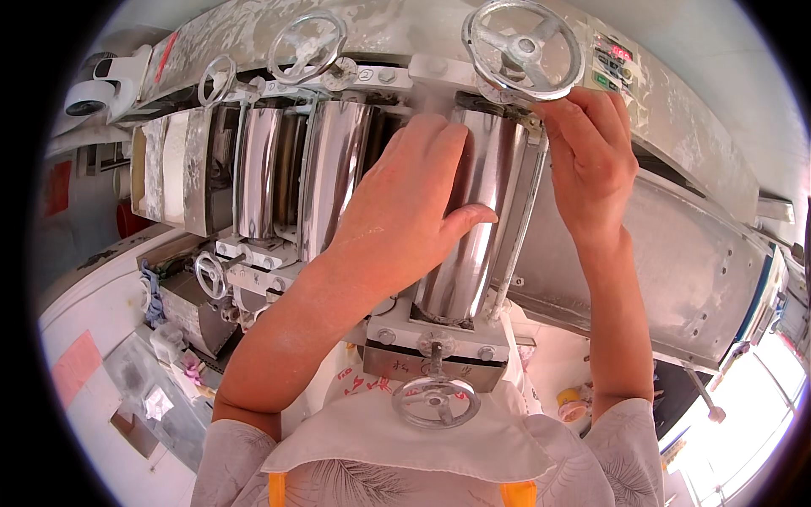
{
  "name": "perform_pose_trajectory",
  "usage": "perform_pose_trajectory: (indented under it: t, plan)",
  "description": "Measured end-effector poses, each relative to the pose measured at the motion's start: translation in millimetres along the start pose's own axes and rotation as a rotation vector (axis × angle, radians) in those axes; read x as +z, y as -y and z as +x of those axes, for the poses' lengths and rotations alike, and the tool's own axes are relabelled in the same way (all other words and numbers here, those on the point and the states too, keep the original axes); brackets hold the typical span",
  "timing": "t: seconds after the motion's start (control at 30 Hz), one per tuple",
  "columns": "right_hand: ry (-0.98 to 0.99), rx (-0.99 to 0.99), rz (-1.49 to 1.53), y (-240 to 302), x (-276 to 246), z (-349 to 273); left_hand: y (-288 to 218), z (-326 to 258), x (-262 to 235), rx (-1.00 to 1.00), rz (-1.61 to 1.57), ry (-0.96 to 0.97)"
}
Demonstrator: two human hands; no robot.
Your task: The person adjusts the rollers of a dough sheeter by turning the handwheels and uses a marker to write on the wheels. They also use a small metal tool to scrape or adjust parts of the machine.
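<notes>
Hands (405, 190) by roller (477, 245), axis fore-and-aft

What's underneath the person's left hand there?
A shiny metal roller is partly behind the left hand; its right side and lower end show. A second shiny roller shows to the hand's left. The hand covers whatever lies directly beneath it; that cannot be seen.

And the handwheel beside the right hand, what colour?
The handwheel is silver; see the head view.
</notes>
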State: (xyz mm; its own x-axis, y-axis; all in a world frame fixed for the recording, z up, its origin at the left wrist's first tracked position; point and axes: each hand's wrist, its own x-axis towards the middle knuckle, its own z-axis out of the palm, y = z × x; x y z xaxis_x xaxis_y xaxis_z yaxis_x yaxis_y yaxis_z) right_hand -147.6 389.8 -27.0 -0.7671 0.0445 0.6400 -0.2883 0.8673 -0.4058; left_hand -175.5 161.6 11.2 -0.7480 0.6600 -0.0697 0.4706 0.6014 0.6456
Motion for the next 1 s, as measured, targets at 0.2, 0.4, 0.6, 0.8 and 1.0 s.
perform_pose_trajectory:
  t: [0.2, 0.4, 0.6, 0.8, 1.0]
  plan:
    - [0.011, -0.003, 0.015, 2.9, -3.9, -2.8, -0.9, 0.2, -0.1, -0.003, 0.001, -0.002]
    - [-0.02, -0.019, 0.013, -0.1, 2.0, -0.4, 0.0, -0.3, 0.3, 0.005, -0.002, -0.01]
    - [0.003, 0.008, 0.037, 3.6, -2.8, -4.0, -1.0, -0.1, 0.6, -0.003, -0.004, -0.013]
    - [-0.019, -0.009, 0.023, 0.8, 1.5, 0.1, -0.7, -0.2, 0.6, -0.002, 0.008, -0.01]
    - [-0.009, -0.009, 0.018, 1.7, 0.0, -4.8, 0.4, -0.5, 1.4, -0.004, 0.007, -0.01]
